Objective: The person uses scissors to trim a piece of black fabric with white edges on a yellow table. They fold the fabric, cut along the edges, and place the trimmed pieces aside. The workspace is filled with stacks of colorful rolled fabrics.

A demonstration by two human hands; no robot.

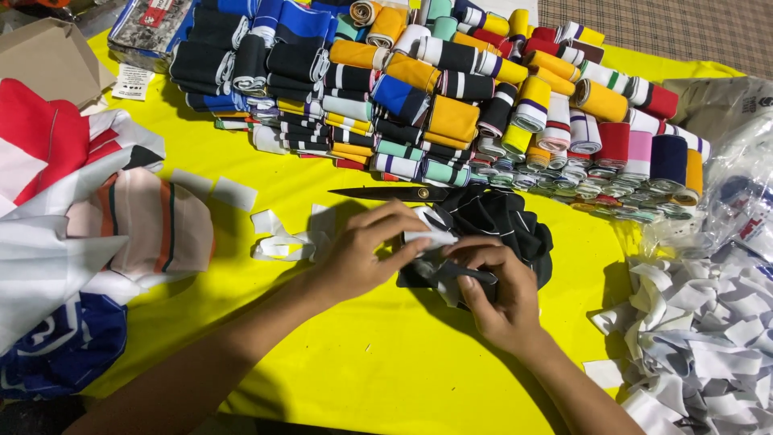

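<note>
At the middle of the yellow worktop (pixel 386 362), the left hand (pixel 358 254) pinches a white paper strip (pixel 431 238) while the right hand (pixel 495 290) grips a crumpled black fabric bundle with thin white stripes (pixel 503 225). Black scissors (pixel 390 193) lie just beyond, before stacked striped fabric rolls (pixel 451 97) along the far edge.

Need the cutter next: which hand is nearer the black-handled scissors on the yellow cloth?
Left hand, just below the black-handled scissors. Right hand sits farther down and to the right.

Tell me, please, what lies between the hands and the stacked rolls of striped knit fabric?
In the head view, black scissors lie closed on the yellow table, between the rolls and both hands' black fabric bundle.
</note>
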